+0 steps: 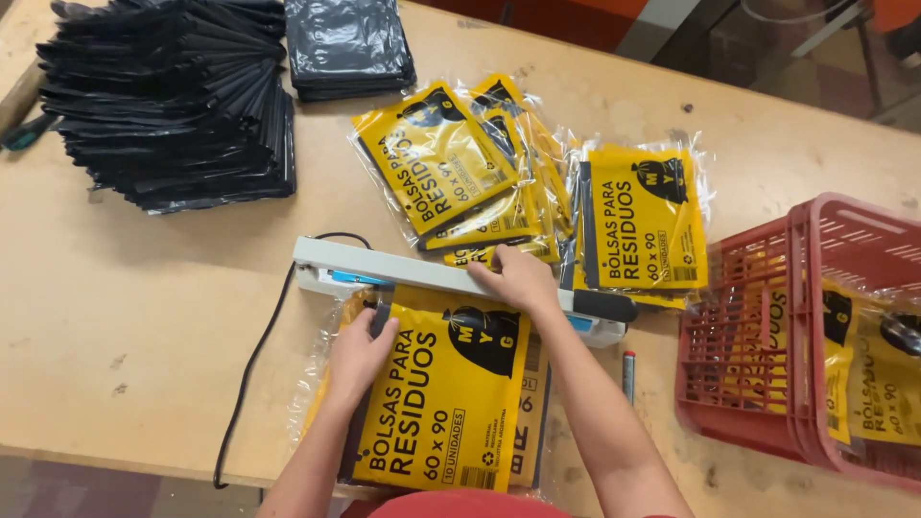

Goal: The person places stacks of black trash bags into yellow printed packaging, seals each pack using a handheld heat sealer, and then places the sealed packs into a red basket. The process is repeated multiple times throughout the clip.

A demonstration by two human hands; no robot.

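Yellow bag pack (446, 403): long axis toward sealer (451, 278); left hand (357, 357) fingers flat on it, right hand (518, 278) fingers pressing sealer bar.

Yellow packets (451, 403) with black print (clear edges), black bag stacks (173, 96), a red basket (767, 317), pale-grey sealer (403, 270).

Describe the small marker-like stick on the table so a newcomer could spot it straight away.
Start at the red plastic basket on the right side of the wooden table. Just left of it, below the dark handle end of the white heat sealer that the right hand presses, lies the small grey stick with a red tip. It is the only slim, loose thing there, unlike the flat yellow packets.
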